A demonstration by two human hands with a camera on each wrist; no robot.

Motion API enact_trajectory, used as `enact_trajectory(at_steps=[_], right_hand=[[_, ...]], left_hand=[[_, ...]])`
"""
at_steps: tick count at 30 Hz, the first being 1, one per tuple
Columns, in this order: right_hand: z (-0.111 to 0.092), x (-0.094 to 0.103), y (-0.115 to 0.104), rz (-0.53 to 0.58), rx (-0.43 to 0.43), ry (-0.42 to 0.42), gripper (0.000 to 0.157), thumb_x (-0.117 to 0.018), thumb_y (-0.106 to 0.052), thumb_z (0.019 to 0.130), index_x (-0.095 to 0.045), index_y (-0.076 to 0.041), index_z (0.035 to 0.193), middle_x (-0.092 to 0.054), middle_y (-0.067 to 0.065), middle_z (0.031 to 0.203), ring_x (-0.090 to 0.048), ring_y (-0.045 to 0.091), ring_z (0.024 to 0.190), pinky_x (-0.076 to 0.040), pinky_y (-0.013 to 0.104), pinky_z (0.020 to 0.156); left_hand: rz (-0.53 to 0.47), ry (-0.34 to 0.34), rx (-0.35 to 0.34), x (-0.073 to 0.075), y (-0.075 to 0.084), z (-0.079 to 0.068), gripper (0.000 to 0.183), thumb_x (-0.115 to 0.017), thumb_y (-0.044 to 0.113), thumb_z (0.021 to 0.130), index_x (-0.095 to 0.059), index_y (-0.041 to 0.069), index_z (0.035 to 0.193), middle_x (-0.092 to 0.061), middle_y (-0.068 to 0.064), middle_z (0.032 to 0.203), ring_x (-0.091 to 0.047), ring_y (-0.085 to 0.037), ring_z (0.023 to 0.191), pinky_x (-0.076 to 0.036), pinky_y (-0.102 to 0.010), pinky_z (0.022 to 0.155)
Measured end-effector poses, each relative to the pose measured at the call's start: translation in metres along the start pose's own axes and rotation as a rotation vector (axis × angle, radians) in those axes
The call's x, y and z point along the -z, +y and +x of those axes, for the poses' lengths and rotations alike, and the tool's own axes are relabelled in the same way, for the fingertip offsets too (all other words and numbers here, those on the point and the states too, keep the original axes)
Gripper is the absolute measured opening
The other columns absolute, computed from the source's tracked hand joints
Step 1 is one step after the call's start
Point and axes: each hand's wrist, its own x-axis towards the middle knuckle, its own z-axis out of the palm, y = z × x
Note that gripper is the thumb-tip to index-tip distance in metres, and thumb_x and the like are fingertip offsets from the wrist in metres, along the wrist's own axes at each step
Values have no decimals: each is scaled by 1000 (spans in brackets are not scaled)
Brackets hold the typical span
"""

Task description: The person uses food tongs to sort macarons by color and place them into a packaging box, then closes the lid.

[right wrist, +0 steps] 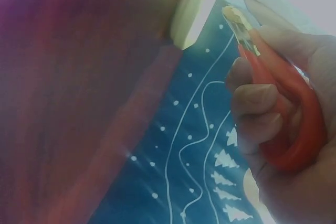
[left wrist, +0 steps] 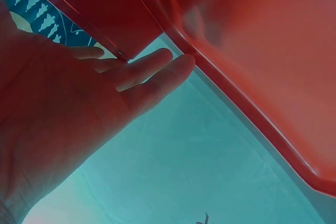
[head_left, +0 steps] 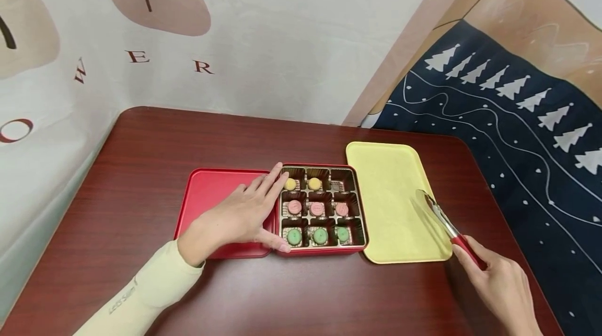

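A red box (head_left: 324,252) holds a divided brown tray with small round macaron-like sweets. Two yellow pieces (head_left: 314,184) sit in the far row, whose right compartment shows its bare bottom. Pink pieces (head_left: 317,208) fill the middle row and green pieces (head_left: 320,235) the near row. My left hand (head_left: 242,213) rests along the box's left rim, fingers spread, thumb at the near left corner. My right hand (head_left: 503,278) grips red-handled metal tongs (head_left: 447,223). Their tips hang over the right part of a yellow tray (head_left: 390,195). In the right wrist view, fingers curl round the red handle (right wrist: 310,129).
A red lid (head_left: 221,184) lies left of the box, partly under my left hand and forearm. The yellow tray adjoins the box's right side. All stand on a brown wooden table (head_left: 282,294). Printed cloth hangs (head_left: 282,38) behind the table and along its right side.
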Motion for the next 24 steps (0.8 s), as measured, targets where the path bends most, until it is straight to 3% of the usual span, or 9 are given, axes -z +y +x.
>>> enact_trajectory(at_steps=[8,15,24], right_hand=[[23,-2,-8,17,26,-28,36,-92,-14,85,-85,-6,119,-40,-21,50,-28,-2,48,-21,28,43],[42,-6,-27,40,77,-44,37,-93,-15,85,-85,-10,121,-36,-21,52,-29,2,48,-21,26,44],[65,-20,-56,108,185,-42,41,-96,-10,79,-85,-6,119,-60,-12,60,-34,1,49,-27,23,44]], left_hand=[[-5,-12,5,0,1,1,150,-79,87,74,-4,4,175,9,-18,182,-28,-48,159,-35,-69,119],[0,-12,5,1,1,0,151,-79,88,73,-4,5,175,10,-17,182,-27,-48,159,-34,-69,120],[8,-17,15,1,2,1,152,-79,87,73,-2,5,175,10,-16,182,-27,-47,160,-35,-68,120]])
